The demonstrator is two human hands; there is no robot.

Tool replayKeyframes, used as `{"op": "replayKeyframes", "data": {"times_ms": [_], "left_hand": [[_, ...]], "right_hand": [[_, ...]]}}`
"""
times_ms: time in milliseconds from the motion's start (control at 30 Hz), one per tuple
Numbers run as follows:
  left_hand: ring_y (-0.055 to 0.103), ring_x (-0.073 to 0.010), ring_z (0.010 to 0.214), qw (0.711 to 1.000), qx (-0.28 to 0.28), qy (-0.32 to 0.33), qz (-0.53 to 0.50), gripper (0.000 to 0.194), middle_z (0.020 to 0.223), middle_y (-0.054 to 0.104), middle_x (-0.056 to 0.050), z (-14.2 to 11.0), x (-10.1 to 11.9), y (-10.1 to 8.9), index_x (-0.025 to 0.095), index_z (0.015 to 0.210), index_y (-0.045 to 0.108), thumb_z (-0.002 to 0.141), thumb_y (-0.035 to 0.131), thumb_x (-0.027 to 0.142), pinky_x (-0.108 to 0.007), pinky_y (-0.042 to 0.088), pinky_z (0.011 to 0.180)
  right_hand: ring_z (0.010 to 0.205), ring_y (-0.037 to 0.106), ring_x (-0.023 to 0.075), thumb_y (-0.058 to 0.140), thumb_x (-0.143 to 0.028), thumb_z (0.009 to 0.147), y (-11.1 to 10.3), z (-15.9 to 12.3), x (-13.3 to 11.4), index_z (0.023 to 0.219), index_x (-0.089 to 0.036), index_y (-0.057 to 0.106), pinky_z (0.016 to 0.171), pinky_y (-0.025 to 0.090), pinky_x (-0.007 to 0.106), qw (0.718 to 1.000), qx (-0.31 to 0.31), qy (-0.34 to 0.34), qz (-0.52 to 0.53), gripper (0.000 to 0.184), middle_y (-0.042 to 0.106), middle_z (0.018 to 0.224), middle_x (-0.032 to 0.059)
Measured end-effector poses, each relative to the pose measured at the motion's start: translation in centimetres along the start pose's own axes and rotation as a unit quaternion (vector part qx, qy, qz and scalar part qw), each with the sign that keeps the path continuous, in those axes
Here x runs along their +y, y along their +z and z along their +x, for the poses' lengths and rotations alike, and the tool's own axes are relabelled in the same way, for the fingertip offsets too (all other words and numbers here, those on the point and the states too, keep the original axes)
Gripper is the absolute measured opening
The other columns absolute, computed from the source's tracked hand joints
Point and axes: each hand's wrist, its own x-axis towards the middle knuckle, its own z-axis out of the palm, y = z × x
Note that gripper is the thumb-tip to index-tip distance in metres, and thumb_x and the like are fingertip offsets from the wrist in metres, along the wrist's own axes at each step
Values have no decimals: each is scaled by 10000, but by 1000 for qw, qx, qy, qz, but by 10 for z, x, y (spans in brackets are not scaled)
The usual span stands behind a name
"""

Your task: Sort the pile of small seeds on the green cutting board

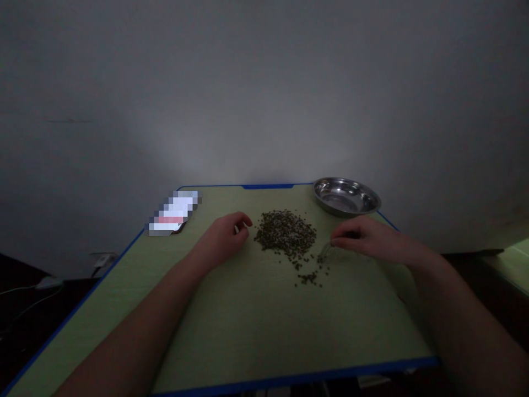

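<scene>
A pile of small dark brown-green grains or seeds (285,231) lies on the pale green tabletop (248,325), with some scattered in a loose trail toward me. My left hand (225,237) rests at the pile's left side, its fingers loosely curled, thumb and forefinger apart and nothing visible between them. On the right, my right hand (361,237) is closed in a pinch on a thin, clear or pale curved tool (325,251). The tool's tip is down by the scattered grains; its exact kind is too blurred to make out.
A shiny steel bowl (347,197) stands at the table's back right corner, behind my right hand. A phone with a lit, pixelated screen (173,214) lies at the left edge. The table has a blue rim and meets a grey wall (264,99). Cables (49,282) hang at lower left.
</scene>
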Motion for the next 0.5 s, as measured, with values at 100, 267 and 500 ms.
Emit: {"op": "replayKeyframes", "data": {"times_ms": [100, 267, 500], "left_hand": [[511, -112, 590, 1000, -1, -2, 3, 235, 704, 612, -6, 0, 1, 0, 177, 884, 625, 742, 441, 207, -246, 376, 576], [504, -112, 575, 1000, -14, -5, 1, 240, 703, 611, -4, -1, 2, -1, 174, 889, 620, 743, 437, 227, -244, 374, 566], [515, -115, 588, 1000, -17, 8, 9, 234, 719, 617, -10, -1, 0, 0, 178, 892, 619, 754, 435, 226, -251, 376, 580]], "right_hand": [[563, 497, 125, 530, -386, 819, -2, 0, 4, 738, -198, 659, 494, 362, 249, 1000, 1, 8, 3, 242, 591, 641, -1], [557, 489, 120, 523, -383, 820, 0, 1, 2, 735, -183, 657, 491, 353, 246, 1000, -12, 18, 5, 255, 593, 643, 1], [567, 492, 125, 518, -407, 823, 2, 2, -3, 751, -182, 660, 492, 361, 249, 1000, -23, 16, -4, 276, 606, 656, 12]]}}
